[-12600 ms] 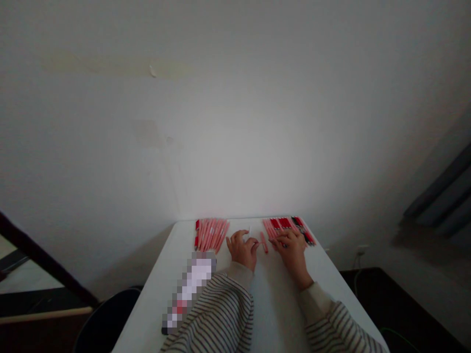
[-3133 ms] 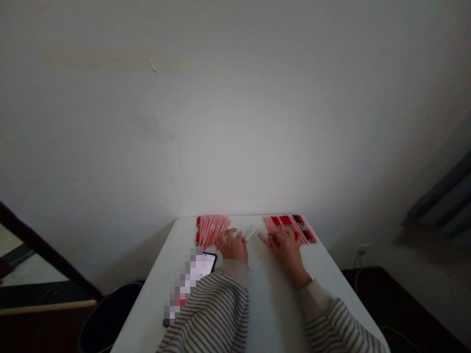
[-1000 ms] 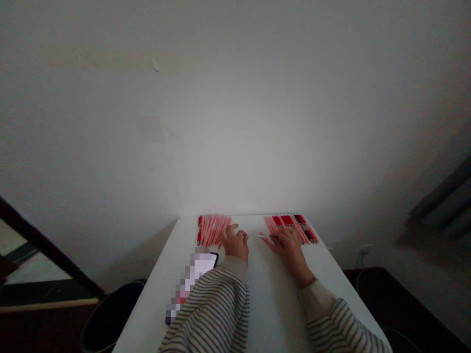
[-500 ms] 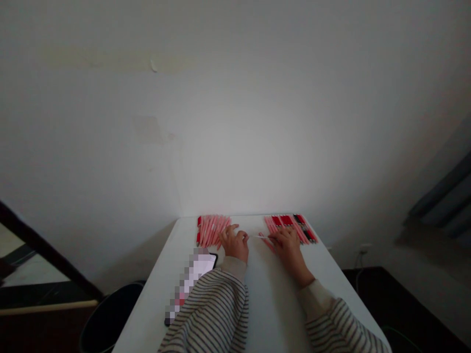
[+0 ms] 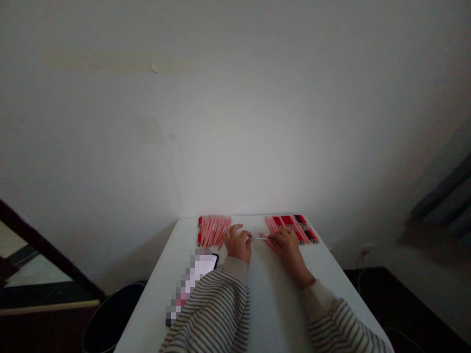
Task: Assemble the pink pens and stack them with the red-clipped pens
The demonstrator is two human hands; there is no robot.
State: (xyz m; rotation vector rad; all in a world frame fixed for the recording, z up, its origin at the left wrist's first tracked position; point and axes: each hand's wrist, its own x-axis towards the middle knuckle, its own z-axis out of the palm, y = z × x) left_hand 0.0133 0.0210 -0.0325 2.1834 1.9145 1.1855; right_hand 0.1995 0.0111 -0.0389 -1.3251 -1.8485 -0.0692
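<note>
Between my hands runs a thin white pen refill (image 5: 260,239), level above the table. My left hand (image 5: 238,243) pinches its left end between thumb and forefinger, with the other fingers spread. At the right end, my right hand (image 5: 286,245) has its fingertips closed on the refill. A loose pink pen barrel (image 5: 265,240) lies under the right fingertips, partly covered by them. Left of my left hand is a fanned row of pink pen barrels (image 5: 211,230). Behind my right hand, pink, red and black pens (image 5: 290,221) lie side by side, partly hidden.
The white table (image 5: 274,304) stands against a grey wall (image 5: 235,122). A phone (image 5: 195,282), its screen blurred out, lies left of my left forearm. A dark bin (image 5: 114,316) is on the floor at the left. A wall socket (image 5: 366,249) with a cable is at the right.
My left hand has shifted slightly right, closer to my right hand. Less of the refill shows between them. My right hand has barely moved.
</note>
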